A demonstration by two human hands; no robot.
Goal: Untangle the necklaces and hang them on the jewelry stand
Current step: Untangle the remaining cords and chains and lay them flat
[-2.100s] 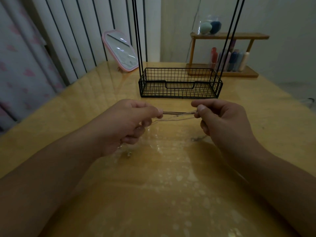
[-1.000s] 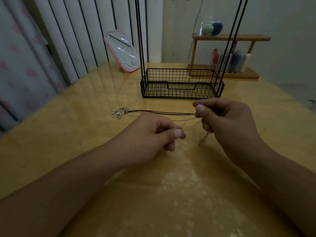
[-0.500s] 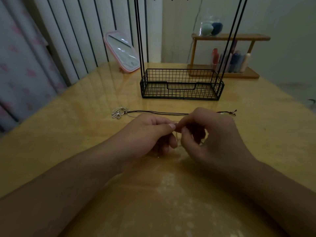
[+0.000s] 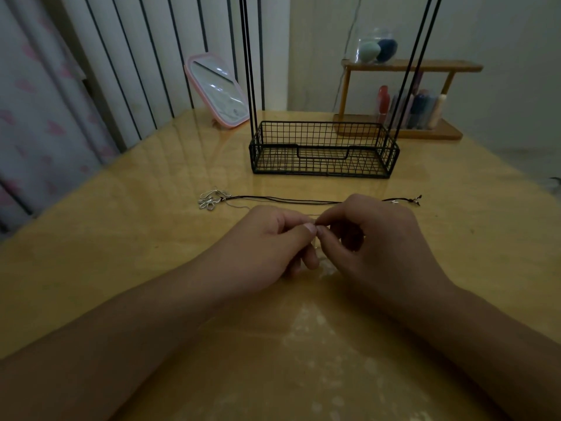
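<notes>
while black cord necklace [image 4: 282, 200] lies flat, left hand [image 4: 267, 238], right hand [image 4: 373, 238] pinching thin chain [image 4: 315, 229]

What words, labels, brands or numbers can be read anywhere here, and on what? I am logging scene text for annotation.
None can be read.
Bottles on the wooden shelf: any labels are too dark and blurred to read.
Pink mirror: shows only reflections, no print.
Jewelry stand, black cord necklace, both hands: no text visible.
</notes>
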